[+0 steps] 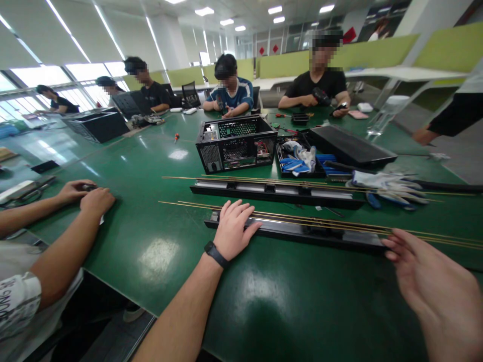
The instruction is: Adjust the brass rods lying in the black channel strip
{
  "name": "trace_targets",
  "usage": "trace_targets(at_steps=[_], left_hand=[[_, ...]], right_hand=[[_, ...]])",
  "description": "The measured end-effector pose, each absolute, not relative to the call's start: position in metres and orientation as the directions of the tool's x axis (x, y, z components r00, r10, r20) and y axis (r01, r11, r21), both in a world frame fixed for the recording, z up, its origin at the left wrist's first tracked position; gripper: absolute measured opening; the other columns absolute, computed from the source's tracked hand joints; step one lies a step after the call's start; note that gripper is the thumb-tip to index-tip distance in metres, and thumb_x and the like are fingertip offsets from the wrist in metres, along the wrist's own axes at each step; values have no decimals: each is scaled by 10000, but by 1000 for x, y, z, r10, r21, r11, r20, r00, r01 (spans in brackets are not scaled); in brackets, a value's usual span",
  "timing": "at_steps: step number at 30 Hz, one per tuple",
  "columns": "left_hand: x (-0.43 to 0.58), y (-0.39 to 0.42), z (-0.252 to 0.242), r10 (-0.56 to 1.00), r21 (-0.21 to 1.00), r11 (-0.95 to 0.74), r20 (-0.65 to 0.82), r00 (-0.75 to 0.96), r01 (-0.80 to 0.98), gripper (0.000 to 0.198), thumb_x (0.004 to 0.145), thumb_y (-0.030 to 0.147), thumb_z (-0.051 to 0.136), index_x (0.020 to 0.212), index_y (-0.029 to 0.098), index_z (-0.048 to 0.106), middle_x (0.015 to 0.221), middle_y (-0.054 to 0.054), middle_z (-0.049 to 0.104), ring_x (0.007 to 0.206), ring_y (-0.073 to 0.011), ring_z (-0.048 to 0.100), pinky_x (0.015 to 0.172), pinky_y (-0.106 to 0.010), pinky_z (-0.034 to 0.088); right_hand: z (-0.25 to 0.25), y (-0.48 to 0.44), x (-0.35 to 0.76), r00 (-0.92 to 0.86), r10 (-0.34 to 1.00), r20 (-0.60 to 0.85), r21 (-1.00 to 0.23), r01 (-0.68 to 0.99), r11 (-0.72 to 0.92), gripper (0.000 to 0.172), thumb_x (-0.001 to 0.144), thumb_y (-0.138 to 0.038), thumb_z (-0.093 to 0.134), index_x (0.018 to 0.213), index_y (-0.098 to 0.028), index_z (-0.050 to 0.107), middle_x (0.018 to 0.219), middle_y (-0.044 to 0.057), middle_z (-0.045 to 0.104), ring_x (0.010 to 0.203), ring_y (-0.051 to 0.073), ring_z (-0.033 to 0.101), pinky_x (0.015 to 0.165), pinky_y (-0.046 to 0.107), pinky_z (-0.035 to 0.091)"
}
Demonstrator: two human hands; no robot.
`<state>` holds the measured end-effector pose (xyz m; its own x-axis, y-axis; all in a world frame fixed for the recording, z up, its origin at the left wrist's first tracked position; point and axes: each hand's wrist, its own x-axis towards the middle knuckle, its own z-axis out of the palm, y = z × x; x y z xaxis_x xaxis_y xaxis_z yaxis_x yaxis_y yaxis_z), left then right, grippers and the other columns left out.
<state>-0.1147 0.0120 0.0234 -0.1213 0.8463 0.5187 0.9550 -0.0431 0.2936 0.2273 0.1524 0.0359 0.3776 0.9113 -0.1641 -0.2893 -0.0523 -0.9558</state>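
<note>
My left hand (234, 229), a black band on its wrist, lies with fingers stretched across the left part of a long black channel (287, 234). Beneath its palm run thin brass rods (332, 222), which extend past both ends of the channel. My right hand (433, 276) is closed at the channel's right end, its fingertips pinched where the rods pass; the exact grip is partly hidden. Just behind lies a second black channel (271, 195) with pale strips inside, and more brass rods (241, 178) rest along it.
An open black computer case (236, 146) stands beyond the channels. Right of it are a black tray (302, 173) with gloves, a dark panel (350, 146) and a white-blue glove (392, 188). At left, a co-worker's hands (92, 196) hold a small object. Other people sit across the green table (151, 161).
</note>
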Motion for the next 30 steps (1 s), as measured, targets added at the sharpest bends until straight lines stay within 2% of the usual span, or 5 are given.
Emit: trace_targets(at_steps=[8,13,18,25,30], left_hand=[[-115,12,23,839,278,-49,533,-111,959,402,974,429,653,1316,218,667,1336,-103,711,1356,-304,579,1244,-558,323],[-116,12,22,835,261,-58,542,-97,964,394,981,428,634,1320,231,668,1332,-110,713,1348,-316,587,1228,-585,335],[-119,13,19,829,255,-66,552,-90,965,399,981,446,621,1328,253,661,1329,-110,714,1340,-324,596,1225,-598,334],[-119,13,19,831,255,-61,548,-93,965,395,982,439,628,1320,236,658,1331,-103,713,1343,-322,592,1232,-580,324],[-118,13,20,830,257,-57,549,-97,965,391,983,431,633,1311,220,664,1335,-110,710,1346,-314,587,1232,-570,328]], right_hand=[[37,146,224,345,929,-131,-956,-293,-27,307,586,-231,888,831,-94,762,876,123,700,746,148,660,508,142,476],[38,132,212,213,971,-104,-968,-247,-50,386,603,-364,913,865,-124,762,900,104,712,740,147,675,514,163,469],[37,124,206,24,995,-96,-966,-244,-87,459,648,-427,911,958,-122,762,1002,141,722,816,185,708,544,197,490],[34,132,212,255,961,-105,-956,-294,-27,390,609,-364,912,877,-134,747,918,87,708,753,138,683,541,165,487],[34,124,203,40,990,-132,-961,-250,-118,473,636,-433,919,962,-123,771,1012,137,724,830,180,699,562,187,515]])
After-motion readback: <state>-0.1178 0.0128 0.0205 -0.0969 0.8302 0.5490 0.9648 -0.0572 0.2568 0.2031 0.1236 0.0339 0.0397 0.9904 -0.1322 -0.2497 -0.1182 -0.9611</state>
